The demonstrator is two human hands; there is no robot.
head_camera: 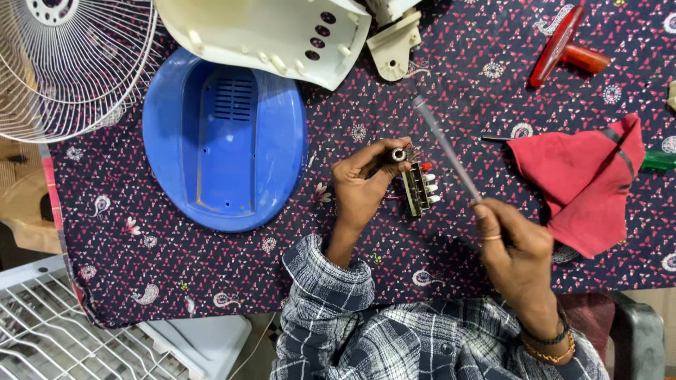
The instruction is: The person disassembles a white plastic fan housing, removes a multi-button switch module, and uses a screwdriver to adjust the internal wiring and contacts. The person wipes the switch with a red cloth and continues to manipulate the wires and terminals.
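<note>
From above I see my left hand (362, 184) curled closed around a small switch block (417, 184) with white push-buttons, gripped at its top end and held just above the patterned cloth on the desk (436, 260). My right hand (514, 246) is closed around the handle end of a thin clear-shafted screwdriver (443, 146) that slants up and away, passing just beside the block. A blue oval fan base (225, 137) lies beyond my left hand, a crumpled red rag (581, 176) just outside my right.
</note>
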